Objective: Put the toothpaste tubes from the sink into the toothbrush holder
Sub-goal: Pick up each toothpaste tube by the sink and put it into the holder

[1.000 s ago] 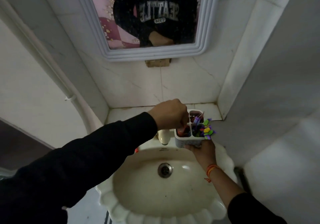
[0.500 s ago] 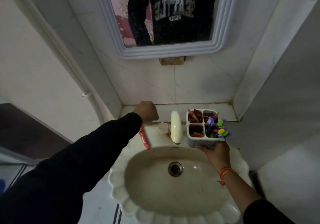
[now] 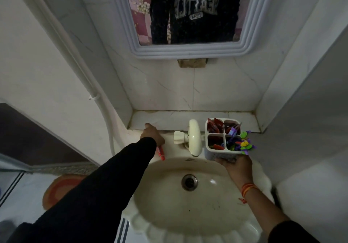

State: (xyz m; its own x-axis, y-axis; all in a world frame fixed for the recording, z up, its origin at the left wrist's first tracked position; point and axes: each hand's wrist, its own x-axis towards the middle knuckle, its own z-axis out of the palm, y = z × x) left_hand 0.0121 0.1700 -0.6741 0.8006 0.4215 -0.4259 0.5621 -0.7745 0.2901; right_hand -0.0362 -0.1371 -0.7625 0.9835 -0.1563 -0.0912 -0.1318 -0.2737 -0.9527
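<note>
i'm seeing the left hand, which was over the toothbrush holder a second ago, now reaching down at the sink's ten o'clock rim. it's covering the top of a red toothpaste tube lying there; i cannot tell whether its fingers are pinching it. the tap is standing between. at two o'clock the right hand is cupping the holder from below, fingers pressed to its base, tubes already filling its left compartments. i'm judging one more pickup is starting.
</note>
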